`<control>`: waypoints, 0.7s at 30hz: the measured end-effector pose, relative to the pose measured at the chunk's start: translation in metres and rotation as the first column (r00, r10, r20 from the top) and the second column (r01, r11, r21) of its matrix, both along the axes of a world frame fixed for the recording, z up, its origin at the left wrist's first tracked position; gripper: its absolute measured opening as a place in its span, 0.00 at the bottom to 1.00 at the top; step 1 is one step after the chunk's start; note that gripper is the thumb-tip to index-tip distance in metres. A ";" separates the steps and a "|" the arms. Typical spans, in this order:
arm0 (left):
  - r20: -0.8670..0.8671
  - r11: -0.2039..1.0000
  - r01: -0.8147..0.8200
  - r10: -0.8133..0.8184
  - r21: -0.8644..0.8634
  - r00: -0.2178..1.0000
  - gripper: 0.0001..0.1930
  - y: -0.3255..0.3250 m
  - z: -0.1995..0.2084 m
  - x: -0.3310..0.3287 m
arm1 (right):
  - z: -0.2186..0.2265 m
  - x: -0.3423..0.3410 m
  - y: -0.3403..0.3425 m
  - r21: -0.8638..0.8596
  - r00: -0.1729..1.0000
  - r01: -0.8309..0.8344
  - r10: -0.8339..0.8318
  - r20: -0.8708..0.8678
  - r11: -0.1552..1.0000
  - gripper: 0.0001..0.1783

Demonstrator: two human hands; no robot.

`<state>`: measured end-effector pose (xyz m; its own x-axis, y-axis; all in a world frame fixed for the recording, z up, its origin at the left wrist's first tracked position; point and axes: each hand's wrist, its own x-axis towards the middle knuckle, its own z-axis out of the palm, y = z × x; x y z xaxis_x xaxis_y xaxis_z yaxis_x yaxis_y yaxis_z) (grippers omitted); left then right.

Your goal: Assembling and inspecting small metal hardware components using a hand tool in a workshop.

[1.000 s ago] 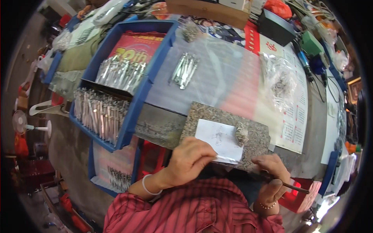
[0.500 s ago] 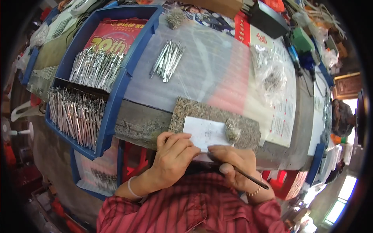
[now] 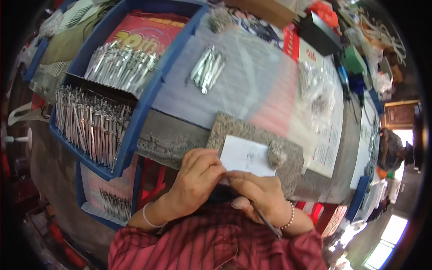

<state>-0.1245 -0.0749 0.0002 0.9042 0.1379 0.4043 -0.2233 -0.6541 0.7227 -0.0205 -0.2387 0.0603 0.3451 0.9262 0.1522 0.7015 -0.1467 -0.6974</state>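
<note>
Tool [image 3: 266, 219], dark; axis diagonal, visible end bodyward and rightward; clasped by right hand [image 3: 261, 193], slab's [image 3: 236, 126] near edge. Left hand [image 3: 196, 177]: curled, grip contents indeterminable.

The left grip [image 3: 195, 176] is turned back upward, its fingers bent and bunched close together, their tips reaching right toward those of the right grip [image 3: 263, 194]; whether the two touch is hard to tell. Behind the left grip, the left wrist [image 3: 167, 208] runs nearly straight into a forearm slanting down and left. The right grip is curled, its fingers pointing left, with the thumb [image 3: 241, 204] bent below them. The right wrist [image 3: 286, 215] lies to the lower right of its grip, so the forearms spread apart behind the hands.
</note>
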 end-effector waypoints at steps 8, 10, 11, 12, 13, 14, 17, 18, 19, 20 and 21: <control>0.022 1.000 0.001 -0.001 -0.008 1.000 0.11 0.003 -0.003 0.001 | 0.018 0.001 -0.018 0.084 0.901 0.350 -0.311 -0.303 0.933 0.27; 0.017 1.000 -0.002 0.002 -0.009 1.000 0.11 0.004 -0.006 0.000 | 0.023 0.001 -0.019 0.148 0.915 0.347 -0.299 -0.271 0.926 0.28; 0.020 1.000 -0.007 0.007 -0.007 1.000 0.11 0.004 -0.005 0.001 | 0.027 0.002 -0.020 0.216 0.930 0.336 -0.287 -0.230 0.917 0.29; 0.025 1.000 0.000 0.000 -0.010 1.000 0.11 0.005 -0.003 0.002 | 0.027 -0.002 -0.020 0.308 0.922 0.374 -0.315 -0.224 0.875 0.31; 0.032 1.000 0.003 -0.003 -0.004 0.999 0.11 0.006 -0.001 0.003 | 0.031 -0.002 -0.022 0.397 0.947 0.318 -0.270 -0.174 0.861 0.29; 0.028 1.000 0.004 -0.004 0.006 1.000 0.12 0.005 -0.001 0.003 | 0.034 -0.002 -0.022 0.481 0.966 0.260 -0.225 -0.129 0.837 0.27; 0.008 1.000 -0.009 0.009 0.021 1.000 0.12 0.006 0.000 -0.002 | 0.026 0.001 0.010 -0.154 0.999 0.037 -0.035 0.017 0.987 0.14; 0.023 1.000 0.003 -0.003 0.023 1.000 0.12 0.005 0.000 0.002 | 0.001 0.003 0.012 0.041 0.999 0.038 -0.038 0.005 0.998 0.11; 0.018 1.000 0.011 -0.011 0.015 1.000 0.12 0.002 -0.001 0.004 | -0.003 0.006 0.007 0.044 0.999 0.050 -0.051 0.019 0.998 0.11; -0.002 1.000 0.006 -0.006 0.012 1.000 0.12 0.002 -0.001 0.001 | -0.005 0.007 0.006 0.034 0.996 0.072 -0.070 -0.049 0.997 0.11; -0.002 1.000 0.007 -0.007 0.018 1.000 0.12 0.002 0.000 0.001 | -0.005 0.008 0.004 0.021 0.989 0.093 -0.090 -0.117 0.995 0.11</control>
<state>-0.1233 -0.0727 0.0000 0.9059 0.1246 0.4048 -0.2263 -0.6655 0.7112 -0.0129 -0.2346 0.0555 0.4449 0.8860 0.1304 0.6003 -0.1870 -0.7776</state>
